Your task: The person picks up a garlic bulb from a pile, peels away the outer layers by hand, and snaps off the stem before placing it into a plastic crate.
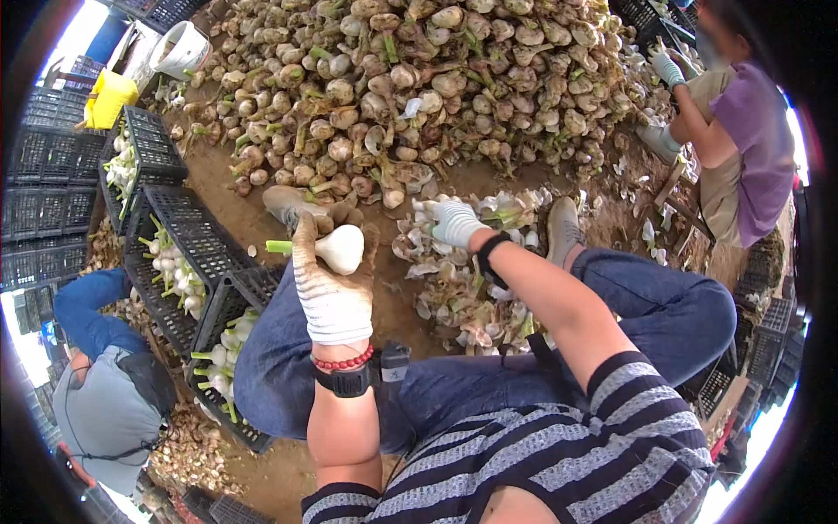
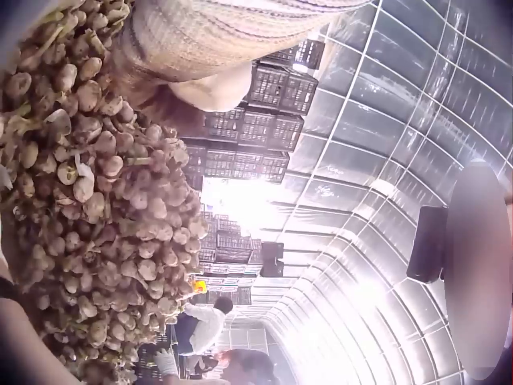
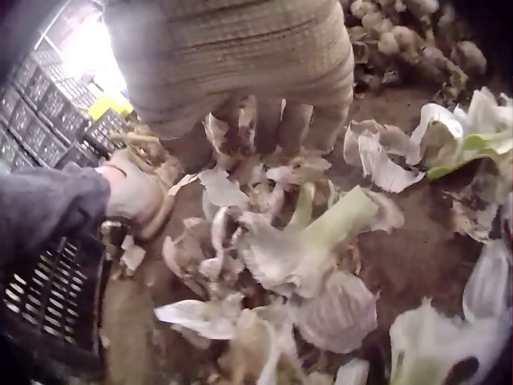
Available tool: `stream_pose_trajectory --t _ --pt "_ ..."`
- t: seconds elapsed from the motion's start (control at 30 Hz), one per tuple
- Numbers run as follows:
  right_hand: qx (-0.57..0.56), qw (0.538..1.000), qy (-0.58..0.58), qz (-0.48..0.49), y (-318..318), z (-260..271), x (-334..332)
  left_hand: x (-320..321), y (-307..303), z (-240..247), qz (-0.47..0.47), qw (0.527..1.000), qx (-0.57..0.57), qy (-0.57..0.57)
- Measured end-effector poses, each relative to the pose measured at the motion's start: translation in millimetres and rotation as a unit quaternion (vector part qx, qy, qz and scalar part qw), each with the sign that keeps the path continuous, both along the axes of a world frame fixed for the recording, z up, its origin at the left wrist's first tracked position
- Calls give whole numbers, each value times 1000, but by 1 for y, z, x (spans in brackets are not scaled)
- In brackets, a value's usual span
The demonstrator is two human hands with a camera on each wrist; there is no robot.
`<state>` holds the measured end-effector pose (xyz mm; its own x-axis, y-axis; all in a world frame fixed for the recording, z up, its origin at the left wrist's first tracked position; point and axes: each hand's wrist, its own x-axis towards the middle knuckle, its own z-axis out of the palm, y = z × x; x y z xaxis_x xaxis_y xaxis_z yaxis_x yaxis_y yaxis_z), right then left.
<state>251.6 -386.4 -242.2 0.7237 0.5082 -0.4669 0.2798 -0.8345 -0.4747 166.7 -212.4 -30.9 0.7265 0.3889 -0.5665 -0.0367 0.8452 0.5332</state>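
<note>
My left hand (image 1: pixel 334 288), in a soiled white knit glove, holds a white garlic bulb (image 1: pixel 342 249) with its short green stem pointing left. In the left wrist view that glove (image 2: pixel 216 36) fills the top. My right hand (image 1: pixel 456 224), gloved in the same way, is over a scatter of garlic peelings (image 1: pixel 467 297) on the dirt floor. From the right wrist view, its fingers (image 3: pixel 321 128) point down with gaps between them, right at the papery skins (image 3: pixel 272 249) and cut leaf pieces.
A large heap of unpeeled garlic (image 1: pixel 419 79) rises ahead. Black crates (image 1: pixel 188 231) with cleaned garlic line the left side, near a yellow object (image 1: pixel 109 98) and a white bucket (image 1: pixel 181 50). People sit at right (image 1: pixel 759 157) and left (image 1: pixel 113 393). My shoes (image 1: pixel 566 231) flank the peelings.
</note>
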Motion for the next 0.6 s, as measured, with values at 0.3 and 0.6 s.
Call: stream_pose_trajectory --t 0.3,0.6 --pt "-246 783 363 441 -187 -45 -133 -3 0 -10 18 998 -49 24" --pt "-129 989 23 63 -52 69 21 -5 -4 -11 -47 997 47 27"
